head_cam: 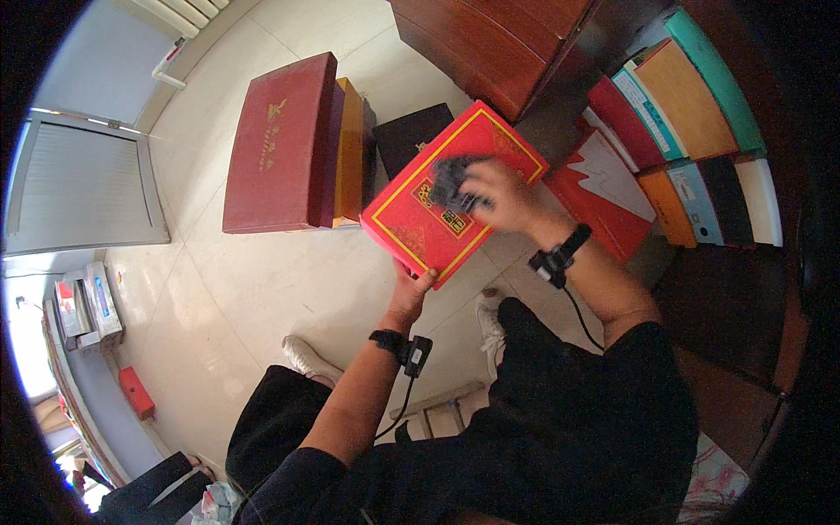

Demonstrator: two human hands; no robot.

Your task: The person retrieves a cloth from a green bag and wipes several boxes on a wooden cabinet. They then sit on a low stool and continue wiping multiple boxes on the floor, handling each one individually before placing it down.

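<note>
A flat red box (400, 216) with a yellow border and printed characters is tilted in front of me. My left hand (415, 285) grips its near lower edge, thumb on top. Over the box's middle, my right hand (502, 193) holds a crumpled dark grey cloth (456, 184) against the cover. Both hand and cloth are blurred. Part of the cover's printing is hidden beneath them. Behind the red box, a black box (410, 134) lies on the floor, partly covered from view.
Left of it, a large maroon box (282, 144) stands beside a yellow-brown one (349, 151). Folders and boxes (686, 98) fill a dark wooden cabinet at right; a red-and-white box (607, 193) leans nearby. A wooden cabinet (485, 46) stands ahead. Another person's legs (154, 489) show at lower left.
</note>
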